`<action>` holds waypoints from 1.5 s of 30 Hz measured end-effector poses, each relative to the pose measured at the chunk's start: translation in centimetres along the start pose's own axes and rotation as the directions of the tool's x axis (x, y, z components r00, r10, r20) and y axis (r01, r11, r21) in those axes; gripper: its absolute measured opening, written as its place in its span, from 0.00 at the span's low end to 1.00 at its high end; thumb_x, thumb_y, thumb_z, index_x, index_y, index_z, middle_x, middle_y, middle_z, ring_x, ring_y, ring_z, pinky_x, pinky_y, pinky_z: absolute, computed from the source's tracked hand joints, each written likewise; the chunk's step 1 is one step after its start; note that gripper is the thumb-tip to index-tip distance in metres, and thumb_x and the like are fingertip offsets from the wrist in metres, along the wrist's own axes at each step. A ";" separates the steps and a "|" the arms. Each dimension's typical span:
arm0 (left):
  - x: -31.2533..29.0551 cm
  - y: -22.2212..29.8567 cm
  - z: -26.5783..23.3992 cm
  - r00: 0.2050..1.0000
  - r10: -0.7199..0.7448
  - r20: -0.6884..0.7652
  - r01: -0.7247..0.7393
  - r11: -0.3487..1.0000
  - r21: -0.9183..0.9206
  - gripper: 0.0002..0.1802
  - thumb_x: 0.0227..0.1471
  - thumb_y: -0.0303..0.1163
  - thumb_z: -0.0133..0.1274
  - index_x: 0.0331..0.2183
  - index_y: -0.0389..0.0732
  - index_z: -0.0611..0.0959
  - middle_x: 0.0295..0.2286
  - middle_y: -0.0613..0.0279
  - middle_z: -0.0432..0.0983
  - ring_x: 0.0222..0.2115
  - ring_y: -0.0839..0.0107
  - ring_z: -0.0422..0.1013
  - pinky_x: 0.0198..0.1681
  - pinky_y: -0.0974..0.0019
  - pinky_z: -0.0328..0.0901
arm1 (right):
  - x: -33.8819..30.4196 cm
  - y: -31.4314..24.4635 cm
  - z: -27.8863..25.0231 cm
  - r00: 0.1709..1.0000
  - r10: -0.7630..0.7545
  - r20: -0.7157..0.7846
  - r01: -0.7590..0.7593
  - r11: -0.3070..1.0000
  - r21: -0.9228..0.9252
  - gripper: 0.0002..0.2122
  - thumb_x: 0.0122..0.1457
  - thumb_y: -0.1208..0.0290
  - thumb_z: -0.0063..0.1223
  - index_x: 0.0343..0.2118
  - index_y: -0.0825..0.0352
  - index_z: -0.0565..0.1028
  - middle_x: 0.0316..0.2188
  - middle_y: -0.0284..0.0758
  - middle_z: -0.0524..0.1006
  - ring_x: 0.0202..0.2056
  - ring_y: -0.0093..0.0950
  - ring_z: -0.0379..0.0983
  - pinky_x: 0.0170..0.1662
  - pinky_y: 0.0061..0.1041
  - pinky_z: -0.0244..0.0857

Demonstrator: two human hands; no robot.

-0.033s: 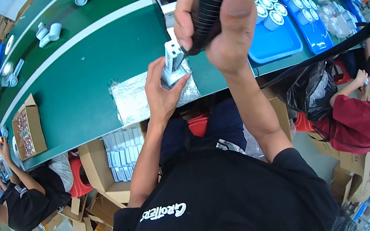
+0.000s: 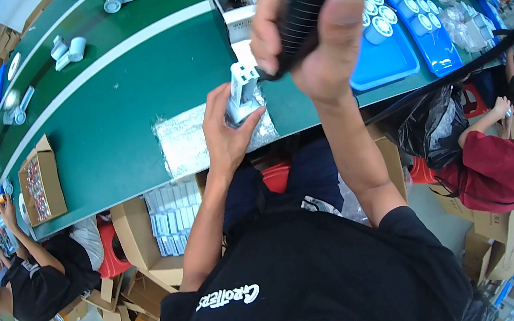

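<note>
My left hand (image 2: pixel 226 125) is closed around the base of a pale grey plastic housing (image 2: pixel 243 88), holding it upright on a silver foil mat (image 2: pixel 183 142). Square openings show in the housing's top end. A black electric screwdriver (image 2: pixel 303 25) with a ribbed grip fills my right hand (image 2: pixel 328 55), fingers wrapped round it and thumb raised along its side. Its lower end is just right of the housing's top, apparently slightly apart from it; the bit itself cannot be made out. Behind the housing stands a metal screw feeder (image 2: pixel 241 15) with a small red display.
Blue trays (image 2: pixel 385 78) with round white-faced parts stand to the right. A black cable (image 2: pixel 458 71) crosses there. Far left is a carton (image 2: pixel 43 187) of small parts; a carton (image 2: pixel 138 236) of housings sits below the table edge. Co-workers sit on both sides.
The screwdriver and my right hand have shifted slightly right, and the tool's lower end has come away from the housing's top. My left hand stays on the housing.
</note>
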State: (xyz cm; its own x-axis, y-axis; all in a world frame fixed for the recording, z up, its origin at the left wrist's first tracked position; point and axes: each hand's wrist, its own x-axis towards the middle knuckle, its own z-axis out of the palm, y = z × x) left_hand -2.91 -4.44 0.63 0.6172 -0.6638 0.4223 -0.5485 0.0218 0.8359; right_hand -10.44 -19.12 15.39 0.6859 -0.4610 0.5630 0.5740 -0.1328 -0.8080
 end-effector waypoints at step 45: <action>0.0 -0.6 0.1 0.999 -0.044 0.029 0.045 0.998 -0.037 0.35 0.42 0.30 0.74 0.51 0.30 0.79 0.48 0.50 0.75 0.46 0.58 0.75 0.49 0.61 0.70 | 0.3 -2.4 2.6 0.970 -0.031 -0.241 0.109 0.942 0.317 0.52 0.50 0.19 0.44 0.57 0.72 0.60 0.14 0.32 0.69 0.12 0.21 0.63 0.17 0.20 0.60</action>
State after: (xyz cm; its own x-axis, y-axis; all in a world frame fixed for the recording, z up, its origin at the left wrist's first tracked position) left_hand -2.66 -4.56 0.13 0.6240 -0.6854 0.3753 -0.4994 0.0195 0.8661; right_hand -10.42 -16.62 17.96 0.5397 -0.6546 0.5294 0.7572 0.1026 -0.6451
